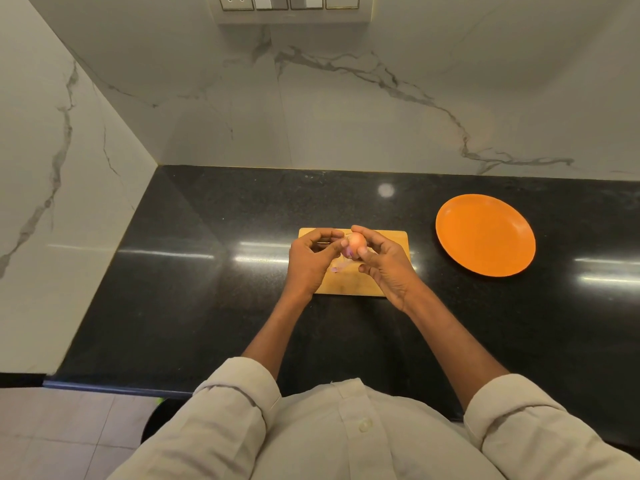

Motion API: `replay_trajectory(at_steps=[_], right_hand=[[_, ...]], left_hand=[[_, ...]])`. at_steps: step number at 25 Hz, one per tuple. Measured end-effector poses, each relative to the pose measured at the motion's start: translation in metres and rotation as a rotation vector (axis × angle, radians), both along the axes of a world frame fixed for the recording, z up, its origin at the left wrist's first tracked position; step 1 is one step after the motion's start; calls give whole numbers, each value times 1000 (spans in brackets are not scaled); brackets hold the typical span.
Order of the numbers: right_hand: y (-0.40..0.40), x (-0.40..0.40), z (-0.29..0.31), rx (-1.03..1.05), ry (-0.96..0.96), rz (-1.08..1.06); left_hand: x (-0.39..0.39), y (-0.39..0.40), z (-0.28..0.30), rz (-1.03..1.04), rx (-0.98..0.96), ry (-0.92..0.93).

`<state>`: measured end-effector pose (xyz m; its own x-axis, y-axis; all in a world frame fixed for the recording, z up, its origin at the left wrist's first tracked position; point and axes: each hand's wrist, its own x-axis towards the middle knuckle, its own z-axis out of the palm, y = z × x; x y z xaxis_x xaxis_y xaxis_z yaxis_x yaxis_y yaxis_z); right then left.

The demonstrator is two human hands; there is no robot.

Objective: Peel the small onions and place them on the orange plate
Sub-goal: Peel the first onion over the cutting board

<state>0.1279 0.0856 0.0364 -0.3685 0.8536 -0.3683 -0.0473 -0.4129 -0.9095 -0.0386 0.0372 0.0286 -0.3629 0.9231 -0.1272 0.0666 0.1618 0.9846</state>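
Observation:
A small pinkish onion (356, 242) is held above the wooden cutting board (394, 237). My right hand (384, 263) grips it between thumb and fingers. My left hand (311, 258) has curled fingers, and its thumb and fingertips pinch at the onion's left side. A purple bit of peel (337, 269) lies on the board below the hands. The orange plate (485, 235) sits on the counter to the right of the board, with nothing on it.
The black granite counter (207, 289) runs from the left wall corner to the right edge of view. Marble walls stand behind and on the left. A switch panel (291, 3) is high on the back wall.

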Motion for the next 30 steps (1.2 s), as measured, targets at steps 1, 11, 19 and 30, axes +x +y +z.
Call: replay_trajectory(at_steps=[1,11,19,30], right_hand=[[0,-1,0,20,-22,-11],[-5,-3,7,-49,3,-74],[-3,-9,9,-145,126,-149],[3,-1,11,-240,242,-169]], left_hand=[[1,0,1,-2,7,1],[9,6,0,31,0,132],[11,9,-2,56,21,23],[6,7,1,-45,48,-25]])
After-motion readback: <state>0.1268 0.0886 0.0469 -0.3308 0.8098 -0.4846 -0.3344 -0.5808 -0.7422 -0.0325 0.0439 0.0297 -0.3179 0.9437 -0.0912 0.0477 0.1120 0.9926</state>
